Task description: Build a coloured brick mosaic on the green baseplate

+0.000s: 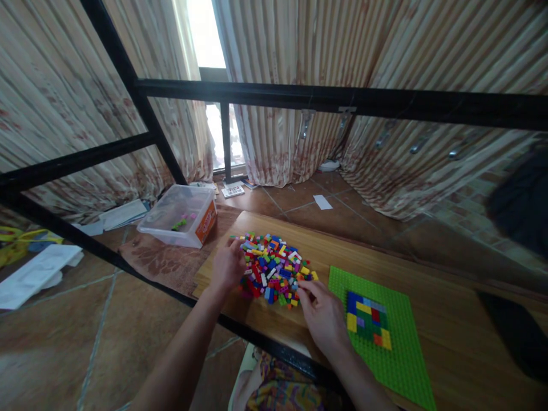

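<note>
Head view, bench [451, 317]: wooden, a clear box [187, 240] near its left end.
Green baseplate [402, 365]: flat on the bench, right of centre.
Brick pile [274, 264]: loose, multicoloured, left of the baseplate.
Left hand [229, 264]: at the pile's left edge; fingers narrow, any grip hidden.
Right hand [324, 315]: at the pile's right edge; fingers narrow, cannot tell if holding anything.
Brick patch [369, 319]: on the baseplate.
Risk: a wide sweep could spill the pile over the near edge; a careless right hand could nudge the baseplate.
</note>
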`<state>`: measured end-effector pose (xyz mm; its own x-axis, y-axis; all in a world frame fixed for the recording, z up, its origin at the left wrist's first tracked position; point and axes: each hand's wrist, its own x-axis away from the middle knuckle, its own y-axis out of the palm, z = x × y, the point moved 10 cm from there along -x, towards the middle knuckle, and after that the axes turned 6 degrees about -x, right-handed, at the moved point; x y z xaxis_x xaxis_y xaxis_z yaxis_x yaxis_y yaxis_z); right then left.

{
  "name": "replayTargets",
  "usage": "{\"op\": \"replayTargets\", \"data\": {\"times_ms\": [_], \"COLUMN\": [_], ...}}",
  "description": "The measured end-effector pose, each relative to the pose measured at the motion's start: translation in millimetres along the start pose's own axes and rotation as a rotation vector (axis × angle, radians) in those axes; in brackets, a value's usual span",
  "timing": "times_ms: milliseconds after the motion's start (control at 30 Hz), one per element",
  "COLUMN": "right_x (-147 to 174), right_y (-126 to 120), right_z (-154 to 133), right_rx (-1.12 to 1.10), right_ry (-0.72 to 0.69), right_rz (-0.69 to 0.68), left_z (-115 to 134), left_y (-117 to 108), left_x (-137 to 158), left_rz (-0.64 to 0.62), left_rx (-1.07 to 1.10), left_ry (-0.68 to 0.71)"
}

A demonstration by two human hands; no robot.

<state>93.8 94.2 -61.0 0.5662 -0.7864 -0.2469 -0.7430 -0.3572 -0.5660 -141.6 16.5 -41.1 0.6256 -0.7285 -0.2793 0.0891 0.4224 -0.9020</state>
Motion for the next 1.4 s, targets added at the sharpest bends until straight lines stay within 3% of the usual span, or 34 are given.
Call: {"op": "replayTargets", "data": {"times_ms": [167, 333, 567, 700, 800, 900, 967, 1100, 1233, 1400], "right_x": [11.6, 15.3, 15.3, 14.4, 12.2, 8.5, 5.3, -3.0, -11.4, -11.9], "right_y": [-1.9, -7.8, -12.9, -15.7, -16.7, -14.7, -11.4, -0.2, 7.5, 10.6], "right_z": [-1.6, -6.1, -5.5, -5.5, -7.1, -8.0, -8.7, -12.0, -20.9, -14.9], "right_rx": [-0.078, -0.121, -0.160, -0.190, -0.220, -0.270, -0.325, -0.465, -0.593, -0.736], "right_ry": [-0.006, -0.007, 0.006, 0.009, 0.013, 0.036, 0.062, 0.149, 0.201, 0.281], "right_rz": [-0.016, -0.005, 0.008, 0.021, 0.030, 0.042, 0.050, 0.047, 0.039, 0.063], "left_z": [16.1, 26.3, 29.7, 29.1, 25.5, 23.2, 25.5, 45.9, 62.5, 76.7], "left_y": [17.4, 38.9, 41.2, 26.3, 6.2, -7.5, -4.0, 24.7, 35.1, 38.2], "left_x": [-33.7, -42.6, -47.7, -44.5, -41.6, -32.9, -20.6, 20.7, 56.8, 74.2], "left_rz": [-0.171, -0.323, -0.339, -0.274, -0.181, -0.126, -0.169, -0.354, -0.336, -0.404], "left_rx": [-0.178, -0.264, -0.299, -0.260, -0.148, 0.124, 0.449, 1.123, 1.377, 1.491], "left_ry": [0.278, 0.423, 0.490, 0.480, 0.394, 0.250, 0.127, -0.185, -0.412, -0.462]}}
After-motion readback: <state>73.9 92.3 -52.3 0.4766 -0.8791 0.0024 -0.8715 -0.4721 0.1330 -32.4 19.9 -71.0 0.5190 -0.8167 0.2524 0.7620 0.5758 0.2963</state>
